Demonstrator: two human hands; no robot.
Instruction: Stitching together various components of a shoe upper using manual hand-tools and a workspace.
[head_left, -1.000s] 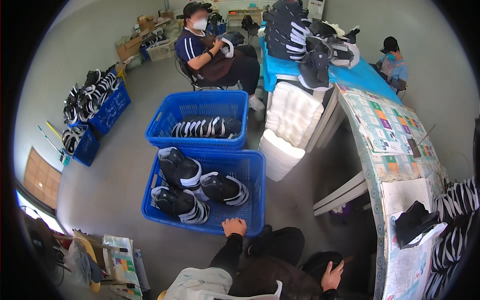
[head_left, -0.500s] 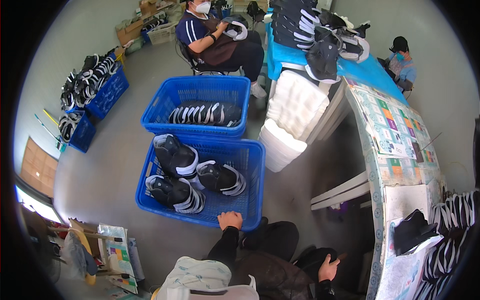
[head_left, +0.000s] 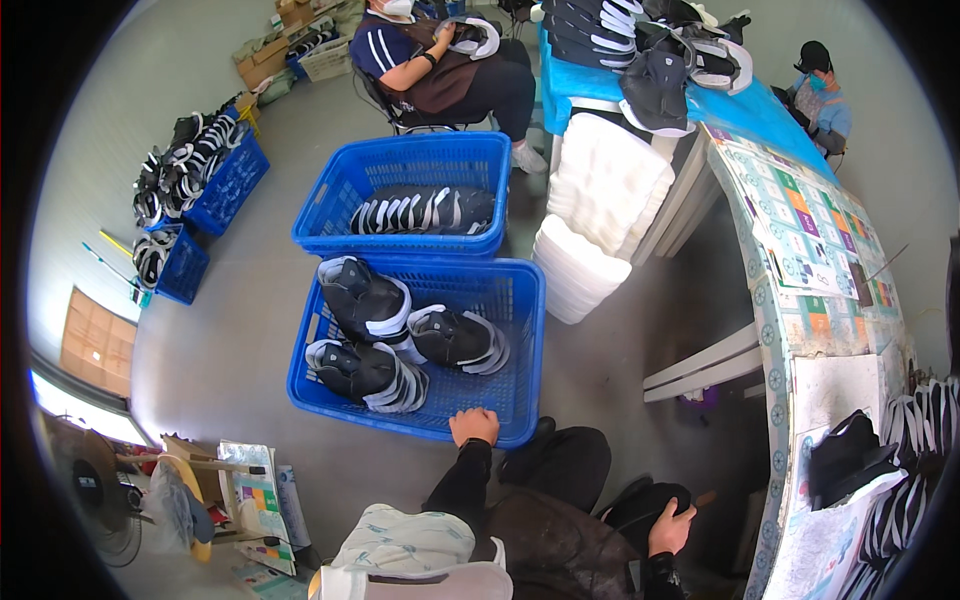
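Nearby, white stacks [head_left: 608, 185] stand beside the blue basket [head_left: 365, 418].

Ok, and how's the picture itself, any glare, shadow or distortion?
All in the head view: fisheye bending curves the patterned table, corners go black, the white stacks look nearly bleached, shadow darkens the floor beneath the table, and the left hand at the nearer blue crate looks fairly clear.
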